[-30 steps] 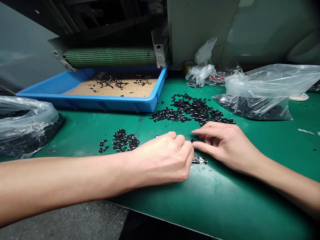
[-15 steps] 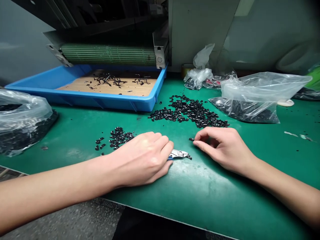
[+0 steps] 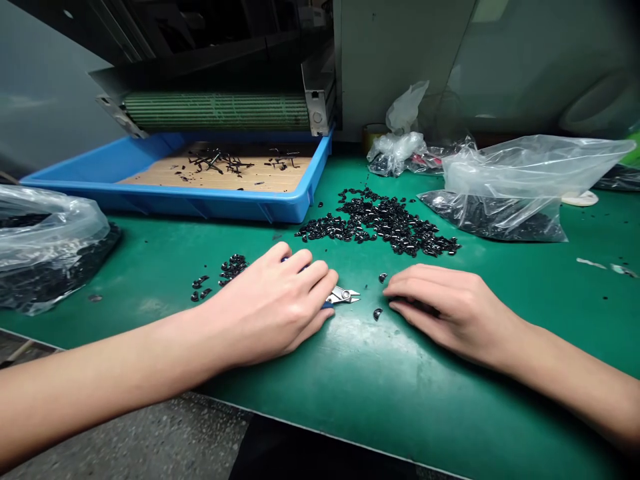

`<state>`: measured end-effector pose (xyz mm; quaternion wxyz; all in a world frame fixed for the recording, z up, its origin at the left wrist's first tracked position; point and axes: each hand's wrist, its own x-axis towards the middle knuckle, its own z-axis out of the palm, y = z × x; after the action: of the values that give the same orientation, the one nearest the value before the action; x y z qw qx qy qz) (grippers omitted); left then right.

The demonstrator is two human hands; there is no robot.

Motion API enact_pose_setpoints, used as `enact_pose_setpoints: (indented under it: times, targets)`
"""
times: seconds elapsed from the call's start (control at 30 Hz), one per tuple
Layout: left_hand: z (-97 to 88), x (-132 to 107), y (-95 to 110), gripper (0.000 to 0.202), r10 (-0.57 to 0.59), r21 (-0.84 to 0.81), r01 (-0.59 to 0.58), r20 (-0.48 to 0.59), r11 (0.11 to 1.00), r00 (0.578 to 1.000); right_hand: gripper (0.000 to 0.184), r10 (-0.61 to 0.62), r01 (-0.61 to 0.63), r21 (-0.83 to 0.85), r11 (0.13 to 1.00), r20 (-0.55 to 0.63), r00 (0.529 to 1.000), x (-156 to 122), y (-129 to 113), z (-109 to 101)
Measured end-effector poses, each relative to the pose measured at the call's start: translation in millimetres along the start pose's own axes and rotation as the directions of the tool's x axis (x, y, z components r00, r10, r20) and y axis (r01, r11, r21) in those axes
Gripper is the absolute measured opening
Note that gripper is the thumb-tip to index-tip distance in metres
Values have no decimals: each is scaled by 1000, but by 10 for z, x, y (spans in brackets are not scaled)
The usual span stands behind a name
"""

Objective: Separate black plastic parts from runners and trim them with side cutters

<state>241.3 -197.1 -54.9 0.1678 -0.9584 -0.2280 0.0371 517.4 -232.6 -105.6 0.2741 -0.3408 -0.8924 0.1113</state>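
My left hand (image 3: pixel 285 307) is wrapped around a pair of small side cutters (image 3: pixel 345 295) with blue handles. The cutters' metal jaws point right and stand apart, with nothing between them. Just right of the jaws, two small shiny black plastic pieces lie on the green table: one upper piece (image 3: pixel 383 277) and one lower piece (image 3: pixel 377 313). My right hand (image 3: pixel 445 303) rests beside them, its thumb slightly apart from the fingers and no part visible in it. Beyond the hands spreads a large pile of black pieces (image 3: pixel 385 220). A smaller pile (image 3: pixel 233 267) is partly hidden behind my left hand.
A blue tray (image 3: pixel 200 205) with cardboard and black sprue scraps stands under a green conveyor roller (image 3: pixel 215 110). Clear plastic bags of black parts lie at left (image 3: pixel 65 233) and right (image 3: pixel 505 180). A knotted bag (image 3: pixel 397 147) sits at the back.
The cutters have drawn left from the lower black piece, and their jaws have opened. My right hand has let go of the upper piece, which now lies on the table.
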Motion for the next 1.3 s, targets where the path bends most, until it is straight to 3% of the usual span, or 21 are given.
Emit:
enact_pose_setpoints:
  times: [0.1, 0.27, 0.43, 1.07, 1.3]
  targets:
    - [-17, 30, 9, 38, 7, -8, -7, 18, 1000, 1000, 17, 48, -48, -43, 998, 10, 999, 1, 16, 0]
    - [33, 131, 93, 39, -5, -39, 6, 16, 999, 1000, 16, 39, -39, 45, 998, 15, 999, -10, 53, -13]
    - [70, 220, 133, 41, -1, -90, 3, 17, 996, 1000, 10, 170, -170, 28, 985, -2, 985, -25, 37, -26]
    - [39, 197, 138, 41, -20, -146, 28, 59, 989, 998, 21, 136, -136, -11, 991, 7, 991, -37, -8, 16]
    - [-22, 263, 94, 35, 30, -120, -26, 25, 992, 999, 23, 137, -137, -39, 990, 14, 990, -50, -1, 44]
